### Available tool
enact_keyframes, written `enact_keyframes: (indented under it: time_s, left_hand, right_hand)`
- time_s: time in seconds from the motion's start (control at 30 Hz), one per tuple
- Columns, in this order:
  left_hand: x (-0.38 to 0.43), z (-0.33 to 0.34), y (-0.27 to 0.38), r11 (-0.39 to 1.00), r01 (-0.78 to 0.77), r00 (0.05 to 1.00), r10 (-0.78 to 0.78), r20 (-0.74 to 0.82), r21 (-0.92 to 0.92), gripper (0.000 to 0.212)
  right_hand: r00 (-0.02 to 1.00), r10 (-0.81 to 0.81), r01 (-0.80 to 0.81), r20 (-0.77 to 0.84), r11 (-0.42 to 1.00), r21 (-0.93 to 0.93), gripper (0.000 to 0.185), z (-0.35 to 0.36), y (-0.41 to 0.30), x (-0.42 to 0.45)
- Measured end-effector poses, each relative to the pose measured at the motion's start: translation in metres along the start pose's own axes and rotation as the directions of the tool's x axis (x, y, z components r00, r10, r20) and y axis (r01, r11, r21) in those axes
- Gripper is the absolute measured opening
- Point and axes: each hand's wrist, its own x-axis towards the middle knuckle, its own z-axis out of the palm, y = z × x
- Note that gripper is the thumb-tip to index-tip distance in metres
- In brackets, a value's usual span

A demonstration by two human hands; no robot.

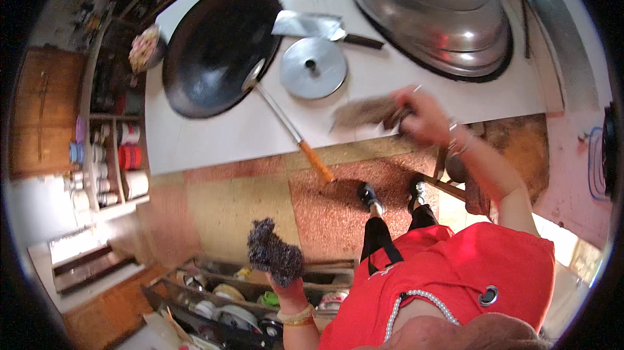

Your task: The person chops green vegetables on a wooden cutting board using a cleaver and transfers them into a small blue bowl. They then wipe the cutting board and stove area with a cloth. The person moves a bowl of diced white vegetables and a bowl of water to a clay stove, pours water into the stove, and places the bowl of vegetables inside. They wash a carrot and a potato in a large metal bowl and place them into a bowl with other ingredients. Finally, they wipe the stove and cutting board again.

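Note:
My right hand (421, 113), blurred, grips a flat grey-brown thing (365, 112) with a dark handle-like end, over the front of the white table (234, 143). Blur hides whether it is a blade. Low on the left is my left hand (278, 260). A dark, speckled, rough-textured covering (279, 255) hides its fingers; whether worn or held I cannot tell. Ahead of my right hand lie a round metal disc (324, 67) with a centre knob and a cleaver (312, 26) with a black handle. Left of these a black wok (222, 48) holds the head of a wooden-handled ladle (287, 123).
A wok with a domed steel lid (434, 13) stands at the table's far right. A bowl of pale food (147, 50) sits by the left edge. Shelves of jars (119, 155) are at left. Behind the left arm is a rack (234, 296) of dishes. The ladle's handle overhangs the front edge.

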Motion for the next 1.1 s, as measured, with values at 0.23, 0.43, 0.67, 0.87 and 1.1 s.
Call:
enact_keyframes:
  time_s: [0.23,0.43,0.67,0.87,1.1]
  left_hand:
    - [0.001,-0.002,0.005,0.994,0.06,0.998,-0.062,-0.015,-0.096,0.041]
    - [-0.015,-0.007,0.021,1.0,-0.017,0.999,0.016,-0.048,-0.026,0.039]
    - [-0.036,-0.003,0.035,0.932,-0.22,0.955,0.265,-0.131,0.288,0.035]
    - [-0.05,-0.02,0.05,0.942,-0.31,0.938,0.28,-0.206,-0.13,0.032]
    - [-0.034,-0.088,0.113,0.874,-0.403,0.896,0.315,-0.314,-0.271,0.037]
  right_hand:
    - [0.993,-0.048,-0.064,-0.111,0.569,-0.819,0.039,-0.022,0.084,0.007]
    - [0.918,-0.278,0.39,0.282,0.76,-0.519,0.025,0.073,0.033,-0.046]
    - [0.901,0.17,-0.399,0.399,0.687,0.607,0.016,0.055,-0.025,-0.031]
    - [0.859,-0.065,-0.403,0.508,0.527,0.748,0.019,0.075,-0.133,0.012]
    - [0.925,-0.377,0.355,0.05,0.903,0.24,0.021,0.193,-0.146,0.079]
